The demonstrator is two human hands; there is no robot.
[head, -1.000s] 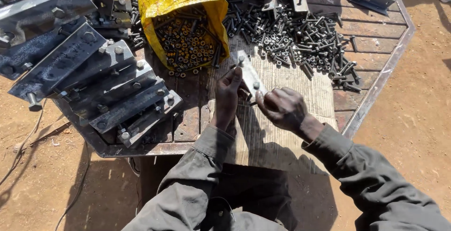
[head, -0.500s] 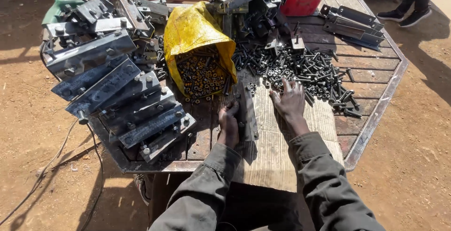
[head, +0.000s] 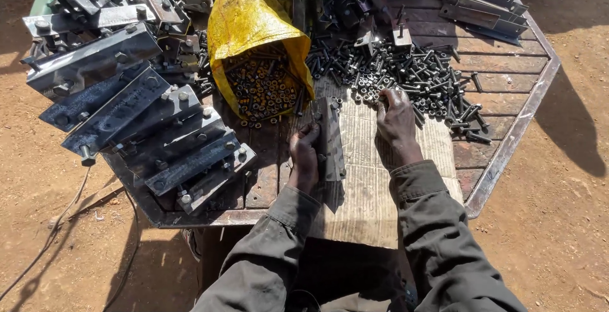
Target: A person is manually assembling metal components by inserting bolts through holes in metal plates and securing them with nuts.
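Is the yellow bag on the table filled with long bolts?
No, the open yellow bag shows small nuts inside; the bolts lie loose on the table.

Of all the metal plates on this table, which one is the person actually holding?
The small plate on the cardboard, gripped upright by the left hand. The other plates lie stacked at the left, untouched; the right hand reaches into the bolts.

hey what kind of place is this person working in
Most likely an outdoor metalworking or assembly yard. A wooden table stands on bare dirt in sunlight, stacked with bolted steel plates, a loose pile of bolts and a yellow sack of nuts.
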